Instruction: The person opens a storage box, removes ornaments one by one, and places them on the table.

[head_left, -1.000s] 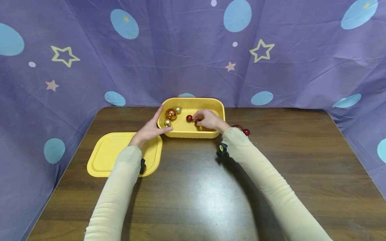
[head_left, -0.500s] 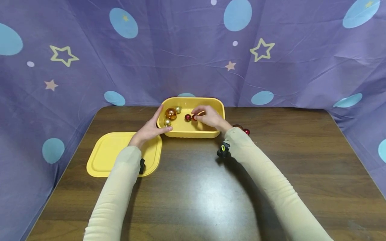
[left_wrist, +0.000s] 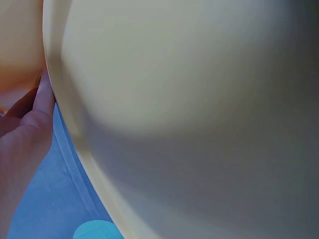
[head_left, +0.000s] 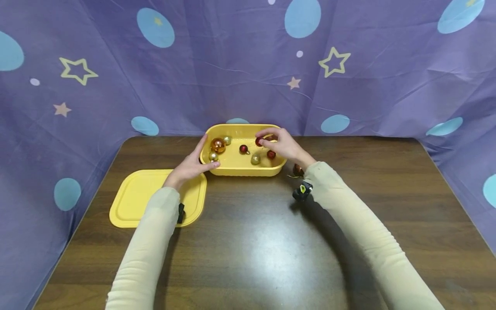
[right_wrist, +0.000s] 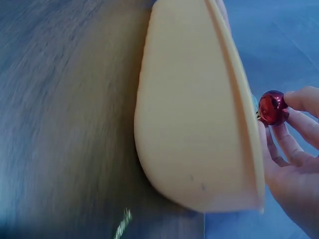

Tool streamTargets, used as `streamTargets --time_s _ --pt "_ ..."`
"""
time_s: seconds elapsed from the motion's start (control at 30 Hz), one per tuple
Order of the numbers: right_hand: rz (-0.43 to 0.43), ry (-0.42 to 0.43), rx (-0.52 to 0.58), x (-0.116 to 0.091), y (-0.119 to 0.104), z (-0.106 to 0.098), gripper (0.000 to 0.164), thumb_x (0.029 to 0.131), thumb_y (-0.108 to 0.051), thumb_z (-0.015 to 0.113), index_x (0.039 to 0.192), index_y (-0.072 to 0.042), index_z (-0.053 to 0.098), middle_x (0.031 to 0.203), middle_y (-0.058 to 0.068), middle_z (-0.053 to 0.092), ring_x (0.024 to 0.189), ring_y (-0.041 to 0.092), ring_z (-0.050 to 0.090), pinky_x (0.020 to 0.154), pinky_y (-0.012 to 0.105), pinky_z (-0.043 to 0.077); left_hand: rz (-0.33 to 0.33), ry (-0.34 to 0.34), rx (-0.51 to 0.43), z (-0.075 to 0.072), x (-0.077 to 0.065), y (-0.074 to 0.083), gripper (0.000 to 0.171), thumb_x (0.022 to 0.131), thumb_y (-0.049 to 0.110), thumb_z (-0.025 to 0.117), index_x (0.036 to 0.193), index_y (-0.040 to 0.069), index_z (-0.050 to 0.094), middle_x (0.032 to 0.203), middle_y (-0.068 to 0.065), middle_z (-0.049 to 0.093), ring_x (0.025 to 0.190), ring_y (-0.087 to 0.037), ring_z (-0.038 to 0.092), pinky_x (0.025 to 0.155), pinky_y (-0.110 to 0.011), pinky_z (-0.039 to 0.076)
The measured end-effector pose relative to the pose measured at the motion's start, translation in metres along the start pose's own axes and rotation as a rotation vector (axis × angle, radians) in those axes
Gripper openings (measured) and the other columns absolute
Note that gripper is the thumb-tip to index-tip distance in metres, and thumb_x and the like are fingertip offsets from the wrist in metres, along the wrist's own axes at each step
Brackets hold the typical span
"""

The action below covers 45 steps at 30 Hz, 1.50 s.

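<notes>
A yellow rectangular box (head_left: 244, 171) holds several small Christmas baubles. My left hand (head_left: 188, 168) rests against its left end, thumb along the front rim and fingers along the side. Between thumb and fingers, my right hand (head_left: 284, 145) pinches a shiny red bauble (right_wrist: 273, 108) over the box's right part. Inside lie a large amber bauble (head_left: 218, 145), a shiny gold one (head_left: 213, 156), a gold one (head_left: 227, 140) at the back left, a dark red one (head_left: 243, 149), a glittery gold one (head_left: 255, 159) and another red one (head_left: 271, 154).
The yellow lid (head_left: 135, 198) lies flat on the wooden table (head_left: 240, 249), partly under the left forearm. A brownish bauble (head_left: 298, 169) with a gold string sits right of the box, partly behind the right sleeve. A purple patterned curtain (head_left: 248, 64) hangs behind the table.
My right hand has moved right and up with the pinched red bauble. Glittery gold and red baubles now show below it. The sleeve hides the red bauble on the table. Left hand unchanged.
</notes>
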State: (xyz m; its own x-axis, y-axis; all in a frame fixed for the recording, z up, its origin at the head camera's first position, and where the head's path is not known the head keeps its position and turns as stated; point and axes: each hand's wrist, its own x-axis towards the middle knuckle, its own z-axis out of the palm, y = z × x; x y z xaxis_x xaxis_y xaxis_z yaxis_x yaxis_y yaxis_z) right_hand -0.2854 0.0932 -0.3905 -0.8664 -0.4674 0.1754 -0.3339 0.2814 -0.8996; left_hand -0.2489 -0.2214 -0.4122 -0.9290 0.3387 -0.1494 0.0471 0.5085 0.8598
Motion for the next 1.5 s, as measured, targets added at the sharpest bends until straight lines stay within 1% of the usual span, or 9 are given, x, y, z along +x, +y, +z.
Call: streamTargets --time_s 0.23,0.47,0.7,0.8,0.9,1.0,1.1,1.23,1.5 --pt "0.046 0.026 0.005 -0.016 -0.005 -0.018 0.028 0.093 0.0 0.06 0.119 0.01 0.062 0.114 0.024 0.064 0.098 0.035 0.063 0.081 0.025 0.049 -0.005 -0.025 -0.017 -0.001 -0.013 0.028 0.101 0.09 0.016 0.069 0.155 0.014 -0.009 0.158 -0.019 -0.007 0.142 -0.042 0.001 0.114 -0.053 0.003" --pt "0.041 0.013 0.012 -0.039 -0.035 -0.032 0.027 0.092 0.006 0.056 0.117 0.016 0.059 0.11 0.032 0.062 0.102 0.038 0.061 0.081 0.019 0.048 -0.008 -0.021 -0.01 0.0 -0.014 0.033 0.1 0.091 0.016 0.069 0.155 0.014 -0.008 0.159 -0.019 -0.006 0.143 -0.042 0.002 0.114 -0.053 0.003" --pt "0.034 0.015 -0.014 -0.054 -0.021 -0.052 0.028 0.093 0.003 0.059 0.118 0.014 0.059 0.112 0.028 0.063 0.101 0.031 0.063 0.084 0.022 0.05 -0.016 -0.024 -0.009 -0.001 -0.014 0.031 0.101 0.091 0.017 0.069 0.155 0.016 -0.008 0.159 -0.018 -0.007 0.143 -0.042 0.001 0.113 -0.054 0.002" --pt "0.019 0.02 -0.06 -0.062 -0.022 -0.061 0.028 0.092 0.003 0.059 0.118 0.014 0.059 0.113 0.028 0.063 0.1 0.03 0.063 0.083 0.02 0.05 -0.017 -0.025 -0.012 -0.001 -0.015 0.032 0.101 0.091 0.018 0.069 0.155 0.016 -0.008 0.159 -0.018 -0.007 0.142 -0.042 0.001 0.113 -0.054 0.002" --pt "0.027 0.025 -0.094 -0.072 -0.026 -0.069 0.028 0.092 0.006 0.057 0.118 0.016 0.058 0.114 0.03 0.061 0.103 0.036 0.061 0.085 0.018 0.048 -0.016 -0.023 -0.014 -0.001 -0.016 0.035 0.1 0.091 0.018 0.069 0.156 0.015 -0.008 0.159 -0.018 -0.006 0.143 -0.041 0.001 0.114 -0.053 0.003" --pt "0.024 0.036 -0.111 -0.078 -0.012 -0.079 0.028 0.093 0.004 0.058 0.119 0.013 0.059 0.115 0.028 0.062 0.105 0.035 0.06 0.086 0.017 0.047 -0.015 -0.019 -0.01 -0.001 -0.017 0.036 0.099 0.091 0.017 0.068 0.156 0.014 -0.007 0.159 -0.018 -0.006 0.143 -0.04 0.001 0.114 -0.052 0.003" --pt "0.021 0.045 -0.114 -0.084 0.005 -0.088 0.028 0.094 0.002 0.058 0.12 0.01 0.06 0.114 0.025 0.063 0.106 0.031 0.061 0.087 0.017 0.047 -0.015 -0.02 -0.002 -0.001 -0.016 0.034 0.099 0.092 0.016 0.068 0.155 0.015 -0.008 0.159 -0.018 -0.006 0.143 -0.041 0.002 0.114 -0.052 0.003" --pt "0.016 0.059 -0.143 -0.096 0.015 -0.099 0.028 0.094 0.0 0.059 0.12 0.008 0.061 0.114 0.024 0.064 0.104 0.024 0.062 0.087 0.017 0.047 -0.015 -0.026 -0.004 -0.002 -0.014 0.03 0.101 0.091 0.017 0.069 0.155 0.015 -0.009 0.159 -0.019 -0.008 0.142 -0.043 0.001 0.113 -0.055 0.003" --pt "0.052 0.084 -0.18 -0.119 0.029 -0.112 0.028 0.093 -0.002 0.061 0.119 0.007 0.062 0.11 0.023 0.066 0.097 0.011 0.063 0.082 0.014 0.047 -0.003 -0.004 0.02 -0.001 0.001 -0.001 0.104 0.09 0.028 0.071 0.155 0.03 -0.01 0.16 -0.01 -0.007 0.143 -0.038 0.002 0.114 -0.054 0.003"
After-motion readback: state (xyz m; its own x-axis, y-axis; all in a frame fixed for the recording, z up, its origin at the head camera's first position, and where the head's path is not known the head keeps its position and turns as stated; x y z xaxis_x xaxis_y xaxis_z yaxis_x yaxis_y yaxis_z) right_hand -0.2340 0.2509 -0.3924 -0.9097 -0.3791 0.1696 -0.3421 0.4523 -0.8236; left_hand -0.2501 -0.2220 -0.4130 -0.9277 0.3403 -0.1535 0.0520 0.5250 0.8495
